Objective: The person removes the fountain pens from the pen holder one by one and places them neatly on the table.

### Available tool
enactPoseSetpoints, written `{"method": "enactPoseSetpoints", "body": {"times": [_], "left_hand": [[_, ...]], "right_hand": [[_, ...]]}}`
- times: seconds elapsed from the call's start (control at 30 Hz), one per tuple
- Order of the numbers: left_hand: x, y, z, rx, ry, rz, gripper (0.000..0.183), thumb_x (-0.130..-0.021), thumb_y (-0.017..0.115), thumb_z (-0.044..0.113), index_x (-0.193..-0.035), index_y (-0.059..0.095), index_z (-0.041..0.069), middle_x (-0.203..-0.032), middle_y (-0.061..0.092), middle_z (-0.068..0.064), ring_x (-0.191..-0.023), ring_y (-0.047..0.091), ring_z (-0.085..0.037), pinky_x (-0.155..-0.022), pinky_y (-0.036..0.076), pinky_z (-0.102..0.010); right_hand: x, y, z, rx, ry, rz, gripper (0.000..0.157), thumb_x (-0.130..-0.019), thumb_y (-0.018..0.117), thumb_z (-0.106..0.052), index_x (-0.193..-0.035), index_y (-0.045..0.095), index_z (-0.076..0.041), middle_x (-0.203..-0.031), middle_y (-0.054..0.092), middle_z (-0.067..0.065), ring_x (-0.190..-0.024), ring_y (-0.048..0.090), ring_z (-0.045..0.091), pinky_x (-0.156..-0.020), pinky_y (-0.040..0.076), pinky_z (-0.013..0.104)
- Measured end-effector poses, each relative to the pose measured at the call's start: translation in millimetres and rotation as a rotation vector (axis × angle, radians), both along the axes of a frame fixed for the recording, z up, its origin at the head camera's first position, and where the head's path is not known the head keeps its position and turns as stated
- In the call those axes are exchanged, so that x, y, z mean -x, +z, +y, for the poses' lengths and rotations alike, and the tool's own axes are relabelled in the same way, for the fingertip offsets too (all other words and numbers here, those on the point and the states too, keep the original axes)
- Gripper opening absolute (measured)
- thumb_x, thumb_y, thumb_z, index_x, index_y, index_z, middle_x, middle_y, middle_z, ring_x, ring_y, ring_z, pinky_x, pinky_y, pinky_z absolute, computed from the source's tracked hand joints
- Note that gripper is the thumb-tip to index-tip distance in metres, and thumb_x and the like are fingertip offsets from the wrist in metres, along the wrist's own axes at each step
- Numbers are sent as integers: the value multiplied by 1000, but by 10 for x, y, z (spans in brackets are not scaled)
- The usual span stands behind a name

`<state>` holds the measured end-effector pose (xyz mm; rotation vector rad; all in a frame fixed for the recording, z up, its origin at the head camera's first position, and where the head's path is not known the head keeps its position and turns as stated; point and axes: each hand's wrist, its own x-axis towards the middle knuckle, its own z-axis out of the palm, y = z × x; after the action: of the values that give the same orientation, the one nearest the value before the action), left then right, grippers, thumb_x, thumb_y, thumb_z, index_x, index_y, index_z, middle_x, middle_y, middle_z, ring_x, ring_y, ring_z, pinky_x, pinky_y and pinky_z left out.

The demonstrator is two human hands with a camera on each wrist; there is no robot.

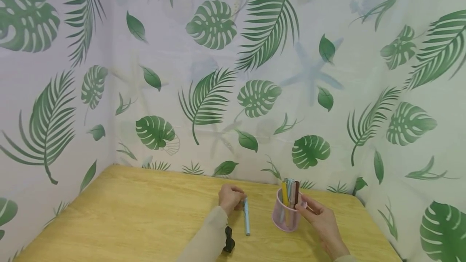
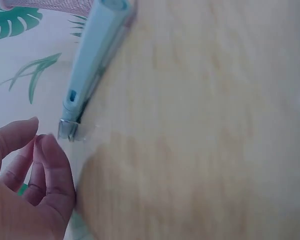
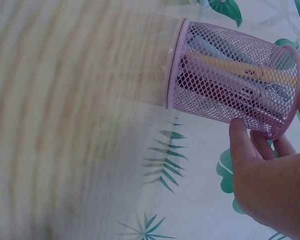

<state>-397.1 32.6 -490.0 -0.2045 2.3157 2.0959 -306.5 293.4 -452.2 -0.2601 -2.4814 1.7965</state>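
Observation:
A slim light-blue pen point(image 1: 246, 217) lies on the wooden table, its far end beside my left hand point(image 1: 231, 198). In the left wrist view the loosely curled fingertips point(image 2: 51, 142) stand just off the clear tip of the pen point(image 2: 92, 60), with nothing between them and the thumb. A pink mesh pen holder point(image 1: 280, 216) stands upright to the right of the pen. My right hand point(image 1: 322, 220) holds it near the rim, the thumb on the near side and the other fingers partly hidden behind. Inside the pen holder point(image 3: 225, 75) are several pens, among them a yellow pen point(image 1: 284, 193).
The wooden table point(image 1: 145, 213) extends far to the left of the hands. Its back edge meets a white curtain point(image 1: 218, 92) printed with green leaves, which also closes off both sides. A black strap piece point(image 1: 229, 239) sits at my left wrist.

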Motion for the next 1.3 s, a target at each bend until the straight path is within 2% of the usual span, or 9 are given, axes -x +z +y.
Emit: {"method": "enactPoseSetpoints", "body": {"times": [0.17, 0.37, 0.5, 0.8, 1.03, 1.3], "left_hand": [[-56, 47, 16, -63, -34, -2, 12, -82, 74, 1, -94, 72, -2, -74, 66, -8, -53, 49, -12, -44, 39, -23], [-134, 127, 30, -105, -66, 47, 15, -84, 74, 5, -98, 72, -1, -86, 70, -7, -73, 62, -17, -58, 49, -25], [-143, 169, 52, -104, -88, 79, 18, -85, 74, 8, -100, 72, 0, -88, 71, -6, -72, 62, -13, -62, 52, -27], [-141, 252, 120, -149, -133, 157, 15, -85, 74, 11, -96, 72, 2, -87, 71, -5, -69, 61, -12, -61, 53, -27], [-161, 316, 191, -144, -174, 176, 16, -86, 75, 14, -97, 72, 2, -90, 72, -6, -71, 63, -12, -64, 55, -27], [-183, 363, 280, -190, -208, 212, 24, -86, 74, 12, -104, 70, -3, -91, 73, -9, -71, 66, -11, -67, 56, -29]], "right_hand": [[-25, -18, 23, -12, 3, -1, 74, -90, 70, -40, -148, 40, -6, -154, 36, 16, -142, 34, 38, -111, 37, 47], [-35, -29, 36, -9, 1, 3, 75, -89, 70, -41, -148, 40, -6, -153, 38, 15, -140, 37, 37, -110, 39, 44], [-28, -34, 20, -9, 5, 6, 74, -90, 70, -41, -148, 41, -5, -153, 39, 15, -140, 37, 37, -109, 40, 43], [-17, -23, 23, -6, -10, 7, 72, -91, 70, -39, -148, 41, -6, -152, 39, 17, -140, 37, 38, -110, 39, 45], [-33, -18, 27, -1, -2, 2, 71, -90, 70, -38, -148, 42, -7, -154, 37, 15, -141, 37, 36, -110, 39, 43], [-21, 10, 2, 19, 14, 14, 70, -91, 69, -36, -148, 40, -7, -156, 33, 18, -142, 35, 36, -111, 37, 44]]}}
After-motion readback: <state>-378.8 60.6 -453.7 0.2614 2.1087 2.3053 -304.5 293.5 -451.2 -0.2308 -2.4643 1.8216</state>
